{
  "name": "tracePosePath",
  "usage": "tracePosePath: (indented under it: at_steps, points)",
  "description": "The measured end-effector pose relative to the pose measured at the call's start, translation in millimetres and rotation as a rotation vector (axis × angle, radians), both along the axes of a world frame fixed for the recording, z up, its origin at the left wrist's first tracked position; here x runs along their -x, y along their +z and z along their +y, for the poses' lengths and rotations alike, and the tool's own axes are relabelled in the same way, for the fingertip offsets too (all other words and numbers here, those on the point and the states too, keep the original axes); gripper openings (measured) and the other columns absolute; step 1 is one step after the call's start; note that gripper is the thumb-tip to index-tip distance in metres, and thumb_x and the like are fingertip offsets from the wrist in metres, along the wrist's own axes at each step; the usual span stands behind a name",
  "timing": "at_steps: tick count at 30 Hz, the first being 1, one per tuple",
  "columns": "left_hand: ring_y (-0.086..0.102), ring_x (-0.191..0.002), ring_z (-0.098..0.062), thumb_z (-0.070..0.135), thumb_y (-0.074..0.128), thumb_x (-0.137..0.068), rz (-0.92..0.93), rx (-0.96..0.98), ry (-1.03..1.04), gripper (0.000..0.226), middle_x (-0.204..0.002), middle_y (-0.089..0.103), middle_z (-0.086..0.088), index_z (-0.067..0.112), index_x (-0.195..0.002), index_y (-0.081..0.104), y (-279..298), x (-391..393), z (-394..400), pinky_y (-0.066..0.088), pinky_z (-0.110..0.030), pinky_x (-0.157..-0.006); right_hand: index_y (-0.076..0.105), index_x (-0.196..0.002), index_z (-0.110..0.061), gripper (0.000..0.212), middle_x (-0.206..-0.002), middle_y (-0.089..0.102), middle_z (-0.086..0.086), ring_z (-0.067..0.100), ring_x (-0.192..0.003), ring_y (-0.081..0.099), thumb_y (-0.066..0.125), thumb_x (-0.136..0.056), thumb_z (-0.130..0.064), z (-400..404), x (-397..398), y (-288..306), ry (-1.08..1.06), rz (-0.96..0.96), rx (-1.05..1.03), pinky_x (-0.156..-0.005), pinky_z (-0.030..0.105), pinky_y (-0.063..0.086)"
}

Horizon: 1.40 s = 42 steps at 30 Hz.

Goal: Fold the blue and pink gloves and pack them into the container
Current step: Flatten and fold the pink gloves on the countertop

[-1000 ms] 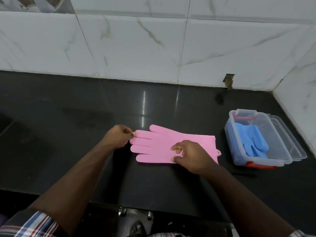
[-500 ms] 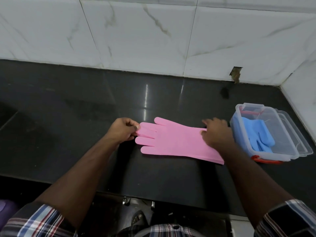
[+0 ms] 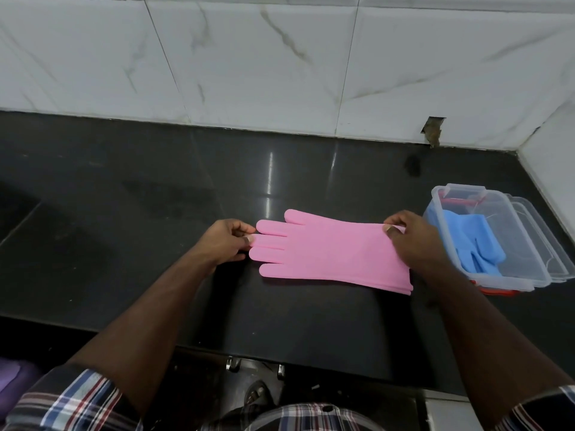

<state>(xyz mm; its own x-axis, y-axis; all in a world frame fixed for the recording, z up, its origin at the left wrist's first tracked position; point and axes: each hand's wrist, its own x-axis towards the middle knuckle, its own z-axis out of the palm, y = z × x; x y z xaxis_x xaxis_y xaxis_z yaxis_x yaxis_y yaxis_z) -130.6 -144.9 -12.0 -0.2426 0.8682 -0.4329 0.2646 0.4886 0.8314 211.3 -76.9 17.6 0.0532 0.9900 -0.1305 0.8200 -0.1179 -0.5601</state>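
One pink glove (image 3: 329,251) lies flat on the dark desk (image 3: 130,219), stretched between both hands, fingers toward the left hand, cuff toward the right. Smooth matte pink, unfolded; at the near cuff edge layered lines show, maybe a second pink glove stacked beneath, can't be sure. Left hand (image 3: 225,242) pinches the glove's fingertips, thumb on top, fingers curled. Right hand (image 3: 412,241) pinches the far corner of the cuff, thumb and forefinger closed on the edge, the rest of the hand covering the cuff.

Just beyond the right hand, on its outer side, sits a clear plastic container (image 3: 513,276) with a red clip at the near end and another red one at the far end. Inside it: blue glove (image 3: 476,247), folded or bunched, fingers pointing toward the near end, filling the half of the box closest to the right hand; the other half shows bare clear plastic. Clear lid (image 3: 557,247) sits against the container's outer side, further from the hands. Container is close to the right hand; whether they touch is unclear.

Plaid sleeves (image 3: 71,402) at both forearms.
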Motion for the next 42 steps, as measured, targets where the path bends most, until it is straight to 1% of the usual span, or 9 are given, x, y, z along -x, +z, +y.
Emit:
tracePosePath:
  at_steps: [6, 9, 12, 15, 17, 22, 29, 36, 42]
  points:
    - [0.068, -0.079, -0.016, 0.016, 0.067, -0.094, 0.061, -0.013, 0.029, 0.014, -0.092, 0.071, -0.008, 0.009, -0.106, 0.067, 0, -5, 1, 0.058, -0.029, -0.067, 0.06, -0.121, -0.025, 0.028, -0.125, 0.059, 0.001, 0.021, -0.108, 0.057, 0.063, -0.094, -0.029, -1, -2, 8, 0.057, -0.231, 0.022, -0.099, 0.035, 0.045]
    - [0.064, -0.088, -0.014, 0.027, 0.071, -0.088, 0.42, -0.171, 0.016, 0.019, -0.093, 0.066, 0.004, 0.018, -0.104, 0.066, -4, -12, -4, 0.052, -0.031, -0.076, 0.064, -0.119, -0.028, 0.032, -0.128, 0.058, -0.001, 0.023, -0.116, 0.055, 0.067, -0.089, -0.035, -8, 2, 3, 0.286, -0.443, -0.13, -0.102, 0.04, 0.044]
    - [0.054, -0.098, -0.011, 0.044, 0.076, -0.076, 0.648, -0.412, -0.288, 0.032, -0.1, 0.057, 0.015, 0.035, -0.105, 0.066, -2, -18, -19, 0.045, -0.029, -0.082, 0.069, -0.093, -0.026, 0.019, -0.104, 0.065, -0.008, 0.012, -0.096, 0.059, 0.077, -0.08, -0.037, -15, 5, 7, 0.491, -0.228, 0.199, -0.081, 0.025, 0.049]
    - [0.037, -0.115, -0.007, 0.06, 0.071, -0.07, 0.805, -0.269, -0.732, 0.058, -0.121, 0.049, 0.023, 0.044, -0.123, 0.056, -1, -24, -30, 0.038, -0.035, -0.095, 0.064, -0.095, -0.029, 0.031, -0.103, 0.057, -0.01, 0.009, -0.096, 0.054, 0.083, -0.073, -0.04, -19, 5, 8, 0.627, -0.308, 0.451, -0.072, 0.02, 0.044]
    - [0.042, -0.116, -0.009, 0.049, 0.065, -0.078, 0.881, -0.268, -0.781, 0.046, -0.122, 0.053, 0.023, 0.044, -0.122, 0.057, 2, -22, -25, 0.041, -0.039, -0.096, 0.064, -0.096, -0.029, 0.029, -0.105, 0.057, -0.008, 0.01, -0.098, 0.054, 0.082, -0.075, -0.035, -17, 5, 7, 0.644, -0.355, 0.446, -0.074, 0.02, 0.044]
    - [0.068, -0.086, -0.011, 0.034, 0.064, -0.089, 0.568, -0.215, -0.619, 0.013, -0.091, 0.074, 0.008, 0.029, -0.096, 0.075, 46, -22, 9, 0.055, -0.035, -0.083, 0.069, -0.089, -0.02, 0.005, -0.09, 0.068, -0.003, 0.011, -0.083, 0.061, 0.071, -0.085, -0.018, -2, -2, 19, 0.494, -0.147, 0.3, -0.068, 0.021, 0.046]
    - [0.069, -0.092, -0.014, 0.031, 0.068, -0.092, 0.46, -0.264, -0.412, 0.011, -0.093, 0.074, 0.005, 0.023, -0.095, 0.074, 72, -31, 51, 0.056, -0.037, -0.086, 0.066, -0.09, -0.023, 0.001, -0.083, 0.062, -0.01, 0.011, -0.079, 0.057, 0.065, -0.091, -0.024, 13, -12, 23, 0.284, -0.028, -0.067, -0.063, 0.024, 0.038]
    - [0.07, -0.082, -0.008, 0.031, 0.07, -0.093, 0.139, -0.158, -0.507, 0.019, -0.09, 0.077, -0.001, 0.014, -0.091, 0.077, 68, -17, 33, 0.054, -0.027, -0.079, 0.071, -0.089, -0.021, 0.004, -0.093, 0.07, -0.005, 0.013, -0.088, 0.064, 0.072, -0.088, -0.025, -5, -14, 28, 0.336, -0.082, 0.173, -0.076, 0.027, 0.049]
    - [0.063, -0.067, -0.011, 0.029, 0.072, -0.087, 0.414, -0.156, -0.197, 0.007, -0.08, 0.075, 0.003, 0.023, -0.083, 0.073, 30, 4, 19, 0.051, -0.03, -0.069, 0.072, -0.099, -0.021, 0.015, -0.103, 0.072, -0.004, 0.014, -0.095, 0.066, 0.072, -0.088, -0.03, 1, -4, 15, 0.245, -0.055, 0.151, -0.085, 0.029, 0.052]
